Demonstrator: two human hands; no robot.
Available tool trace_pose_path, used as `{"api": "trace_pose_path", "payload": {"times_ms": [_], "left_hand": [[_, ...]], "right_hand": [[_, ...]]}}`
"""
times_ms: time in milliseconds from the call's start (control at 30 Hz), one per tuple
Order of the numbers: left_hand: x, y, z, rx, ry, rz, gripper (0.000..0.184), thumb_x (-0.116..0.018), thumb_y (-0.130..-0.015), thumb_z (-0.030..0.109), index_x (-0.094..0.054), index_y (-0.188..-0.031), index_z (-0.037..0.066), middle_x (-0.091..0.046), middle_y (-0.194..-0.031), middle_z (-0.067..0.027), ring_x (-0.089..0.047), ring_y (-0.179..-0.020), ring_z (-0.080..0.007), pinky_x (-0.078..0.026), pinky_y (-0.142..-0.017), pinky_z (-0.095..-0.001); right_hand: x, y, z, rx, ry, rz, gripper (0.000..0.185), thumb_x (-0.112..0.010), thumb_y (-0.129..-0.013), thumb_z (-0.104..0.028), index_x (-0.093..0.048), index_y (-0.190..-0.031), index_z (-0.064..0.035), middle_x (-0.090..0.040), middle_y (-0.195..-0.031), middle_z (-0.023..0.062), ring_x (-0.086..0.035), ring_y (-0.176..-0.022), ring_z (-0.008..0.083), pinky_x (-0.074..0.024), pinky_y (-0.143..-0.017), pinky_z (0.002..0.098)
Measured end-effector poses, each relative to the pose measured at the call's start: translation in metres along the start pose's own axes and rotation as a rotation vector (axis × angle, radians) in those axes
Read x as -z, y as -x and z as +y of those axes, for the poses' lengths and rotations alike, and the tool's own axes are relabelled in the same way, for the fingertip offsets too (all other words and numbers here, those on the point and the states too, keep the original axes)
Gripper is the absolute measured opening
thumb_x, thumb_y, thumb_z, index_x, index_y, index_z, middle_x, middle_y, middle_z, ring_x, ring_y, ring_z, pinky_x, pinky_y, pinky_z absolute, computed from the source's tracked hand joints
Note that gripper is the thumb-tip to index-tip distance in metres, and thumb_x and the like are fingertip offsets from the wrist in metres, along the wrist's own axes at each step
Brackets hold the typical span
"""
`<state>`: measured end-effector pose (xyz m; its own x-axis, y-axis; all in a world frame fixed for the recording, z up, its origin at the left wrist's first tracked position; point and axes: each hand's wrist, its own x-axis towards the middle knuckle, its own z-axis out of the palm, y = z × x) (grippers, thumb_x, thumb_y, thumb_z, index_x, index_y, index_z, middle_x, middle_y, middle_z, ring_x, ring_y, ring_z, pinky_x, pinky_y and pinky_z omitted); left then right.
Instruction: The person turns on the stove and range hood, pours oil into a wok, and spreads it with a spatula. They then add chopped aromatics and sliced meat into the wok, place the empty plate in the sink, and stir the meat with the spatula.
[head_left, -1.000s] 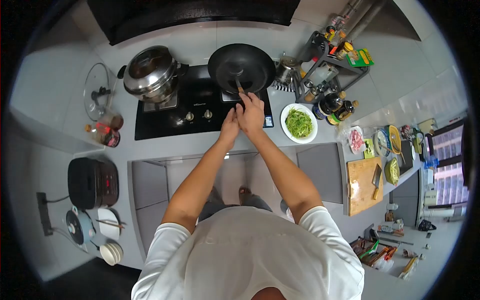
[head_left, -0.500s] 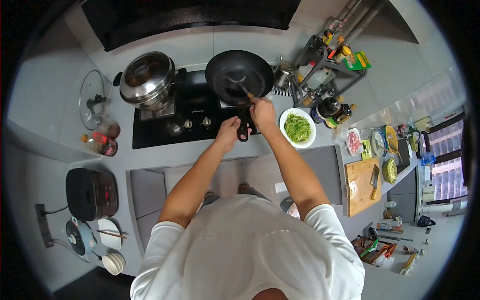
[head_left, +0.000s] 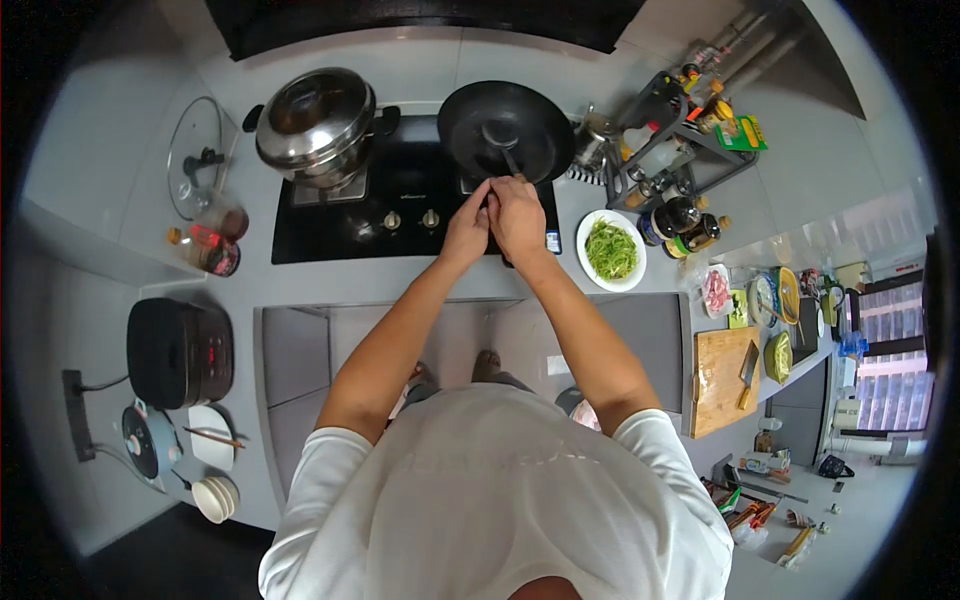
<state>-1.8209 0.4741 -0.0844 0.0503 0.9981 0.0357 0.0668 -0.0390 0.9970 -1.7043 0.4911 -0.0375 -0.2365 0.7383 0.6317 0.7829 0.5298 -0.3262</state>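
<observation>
A black wok (head_left: 507, 130) sits on the right side of the black glass hob (head_left: 340, 236), with a ladle (head_left: 502, 136) resting in its bowl. My right hand (head_left: 518, 222) is closed around the ladle's handle at the wok's near edge. Beside it, my left hand (head_left: 467, 232) has its fingers pressed together, their tips by the right hand's fingers; what they hold is hidden. Both hands mostly cover the wok handle. A white plate of shredded greens (head_left: 611, 250) lies to the right. On the hob's left side stands a lidded steel pot (head_left: 315, 130).
A kettle (head_left: 596, 140), dark sauce bottles (head_left: 680, 220) and a seasoning rack (head_left: 715, 145) stand right of the wok. Further right are a tray of meat (head_left: 716, 290) and a cutting board (head_left: 722, 385) with a knife (head_left: 748, 375). A black cooker (head_left: 180, 352) stands left.
My left hand has moved from beside the wok handle up against my right hand. The right hand stays on the ladle, whose head has shifted within the wok. The camera view has shifted slightly.
</observation>
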Motion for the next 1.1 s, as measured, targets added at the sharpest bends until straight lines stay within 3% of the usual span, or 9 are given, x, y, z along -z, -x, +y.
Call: {"api": "trace_pose_path", "payload": {"times_ms": [100, 133, 267, 367, 467, 533, 767, 867, 1100], "left_hand": [[0.031, 0.014, -0.024, 0.011, 0.078, 0.080, 0.055, -0.037, -0.102, -0.008, -0.039, -0.155, 0.006, -0.045, -0.156, -0.0142, -0.043, -0.143, -0.0221, -0.032, -0.116, -0.0291], [0.040, 0.016, -0.041, -0.014, 0.021, 0.167, 0.048, -0.046, -0.103, 0.004, -0.048, -0.151, 0.013, -0.062, -0.135, -0.0183, -0.062, -0.120, -0.0234, -0.046, -0.102, -0.0318], [0.072, 0.024, -0.081, -0.010, -0.063, 0.251, 0.049, -0.047, -0.102, 0.002, -0.049, -0.150, 0.014, -0.063, -0.133, -0.0196, -0.064, -0.117, -0.0263, -0.047, -0.101, -0.0335], [0.091, 0.025, -0.095, -0.120, -0.243, 0.279, 0.050, -0.048, -0.101, 0.001, -0.049, -0.149, 0.016, -0.061, -0.136, -0.0209, -0.063, -0.119, -0.0316, -0.047, -0.102, -0.0351], [0.107, 0.026, -0.090, 0.117, -0.151, 0.165, 0.052, -0.043, -0.104, 0.001, -0.042, -0.154, 0.016, -0.048, -0.154, -0.0138, -0.046, -0.141, -0.0278, -0.036, -0.115, -0.0338], [0.111, 0.024, -0.099, 0.143, -0.134, 0.177, 0.052, -0.044, -0.104, 0.001, -0.044, -0.153, 0.016, -0.050, -0.153, -0.0135, -0.049, -0.139, -0.0277, -0.038, -0.113, -0.0341], [0.122, 0.030, -0.112, 0.203, -0.131, 0.185, 0.050, -0.046, -0.103, 0.001, -0.049, -0.150, 0.017, -0.054, -0.149, -0.0120, -0.054, -0.134, -0.0247, -0.041, -0.109, -0.0320], [0.117, 0.034, -0.140, 0.035, -0.082, 0.270, 0.052, -0.051, -0.098, 0.001, -0.051, -0.148, 0.018, -0.065, -0.129, -0.0190, -0.066, -0.103, -0.0264, -0.050, -0.095, -0.0327], [0.116, 0.033, -0.133, 0.106, -0.057, 0.253, 0.051, -0.049, -0.100, 0.000, -0.051, -0.149, 0.016, -0.061, -0.139, -0.0148, -0.061, -0.117, -0.0261, -0.046, -0.101, -0.0324]], "right_hand": [[-0.024, 0.007, -0.020, 0.039, -0.091, -0.132, 0.017, -0.064, -0.088, -0.008, -0.072, -0.103, -0.0037, -0.072, -0.098, 0.0153, -0.066, -0.089, 0.0351, -0.0545, -0.080, 0.0440], [-0.033, 0.007, -0.027, 0.057, -0.105, -0.194, 0.017, -0.063, -0.091, -0.014, -0.072, -0.102, -0.0043, -0.072, -0.090, 0.0170, -0.068, -0.084, 0.0382, -0.0556, -0.077, 0.0460], [-0.083, -0.003, -0.048, -0.251, 0.020, -0.646, 0.021, -0.061, -0.090, -0.016, -0.074, -0.100, -0.0036, -0.073, -0.097, 0.0243, -0.071, -0.093, 0.0415, -0.0577, -0.082, 0.0470], [-0.135, 0.003, -0.031, -0.336, 0.058, -0.761, 0.021, -0.062, -0.090, -0.017, -0.074, -0.100, -0.0023, -0.073, -0.099, 0.0258, -0.071, -0.096, 0.0412, -0.0580, -0.085, 0.0464], [-0.162, 0.002, -0.032, -0.488, 0.131, -0.805, 0.024, -0.064, -0.092, -0.020, -0.074, -0.103, -0.0017, -0.073, -0.104, 0.0240, -0.071, -0.102, 0.0389, -0.0575, -0.090, 0.0439], [-0.178, 0.006, -0.028, -0.539, 0.150, -0.771, 0.033, -0.066, -0.090, -0.032, -0.078, -0.100, -0.0033, -0.072, -0.104, 0.0259, -0.070, -0.103, 0.0406, -0.0566, -0.091, 0.0452], [-0.197, 0.004, -0.019, -0.606, 0.187, -0.786, 0.034, -0.070, -0.085, -0.031, -0.077, -0.099, -0.0010, -0.072, -0.107, 0.0266, -0.070, -0.105, 0.0391, -0.0560, -0.094, 0.0434], [-0.199, 0.002, -0.022, -0.662, 0.168, -0.767, 0.034, -0.073, -0.081, -0.029, -0.076, -0.098, -0.0005, -0.072, -0.108, 0.0268, -0.070, -0.106, 0.0392, -0.0561, -0.094, 0.0437], [-0.216, 0.001, -0.021, -0.581, 0.250, -0.749, 0.027, -0.071, -0.084, -0.022, -0.075, -0.101, -0.0014, -0.072, -0.106, 0.0254, -0.070, -0.104, 0.0401, -0.0574, -0.091, 0.0441]]}}
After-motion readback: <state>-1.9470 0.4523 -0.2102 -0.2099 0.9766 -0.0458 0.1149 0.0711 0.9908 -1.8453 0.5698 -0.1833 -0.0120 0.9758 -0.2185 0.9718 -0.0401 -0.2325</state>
